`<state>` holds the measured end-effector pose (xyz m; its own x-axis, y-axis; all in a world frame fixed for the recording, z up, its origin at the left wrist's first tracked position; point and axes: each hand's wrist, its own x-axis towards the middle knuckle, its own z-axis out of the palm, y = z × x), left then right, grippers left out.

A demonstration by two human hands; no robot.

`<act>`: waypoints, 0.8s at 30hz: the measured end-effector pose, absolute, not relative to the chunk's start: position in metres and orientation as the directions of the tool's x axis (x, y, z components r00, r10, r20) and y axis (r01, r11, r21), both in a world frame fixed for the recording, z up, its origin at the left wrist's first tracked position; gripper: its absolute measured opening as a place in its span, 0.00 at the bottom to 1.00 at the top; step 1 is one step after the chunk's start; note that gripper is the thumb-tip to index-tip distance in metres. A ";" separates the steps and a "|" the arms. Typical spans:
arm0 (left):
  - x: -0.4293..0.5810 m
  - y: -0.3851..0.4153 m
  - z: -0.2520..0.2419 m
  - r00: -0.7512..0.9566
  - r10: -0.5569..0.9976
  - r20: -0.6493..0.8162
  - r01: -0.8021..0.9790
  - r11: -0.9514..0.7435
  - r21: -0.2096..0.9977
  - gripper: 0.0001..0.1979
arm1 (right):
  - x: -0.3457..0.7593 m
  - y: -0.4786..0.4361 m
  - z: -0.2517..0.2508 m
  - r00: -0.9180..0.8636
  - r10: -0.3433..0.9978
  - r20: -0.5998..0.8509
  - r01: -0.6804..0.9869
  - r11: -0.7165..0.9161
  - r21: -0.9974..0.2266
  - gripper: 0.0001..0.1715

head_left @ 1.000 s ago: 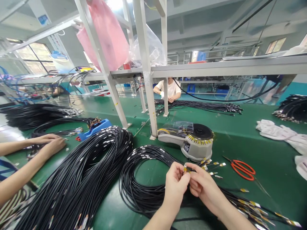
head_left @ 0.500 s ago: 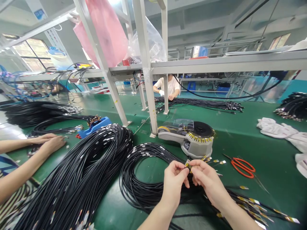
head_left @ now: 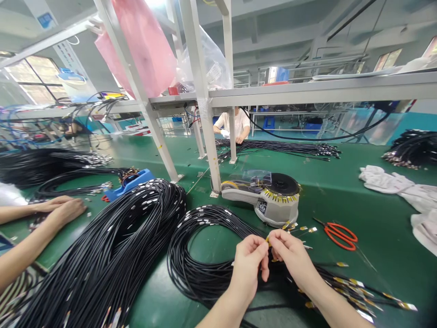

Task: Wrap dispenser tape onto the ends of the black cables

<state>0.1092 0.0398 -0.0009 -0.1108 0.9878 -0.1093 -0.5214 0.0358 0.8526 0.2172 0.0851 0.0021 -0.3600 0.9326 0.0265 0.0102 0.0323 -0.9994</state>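
Observation:
My left hand and my right hand meet above the right part of a looped bundle of black cables. Their fingertips pinch a small yellow piece between them; most of it is covered by the fingers. Cable ends with yellow and white tips fan out to the right of my right wrist. Just behind my hands stands a grey tape dispenser with short yellow strips round its black disc.
Orange-handled scissors and white gloves lie on the right. A larger cable bundle and a blue holder are left. A co-worker's hands rest far left; another person sits across. Shelf posts rise ahead.
The view has shifted slightly, moving the scene a little left. The silvery tip that showed between my fingers is no longer visible; a yellow bit shows there, and my fingertips are closer together.

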 end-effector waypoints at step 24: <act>0.113 0.025 0.012 0.136 0.990 -0.020 -0.538 0.091 0.838 0.15 | 0.220 0.082 0.011 -0.382 0.924 0.003 -0.091 -0.035 -0.995 0.16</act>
<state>0.1130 0.0255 0.0119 0.1363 0.9905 -0.0196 -0.5381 0.0906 0.8380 0.2203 0.0818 0.0111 -0.3817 0.9243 0.0028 -0.0909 -0.0345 -0.9953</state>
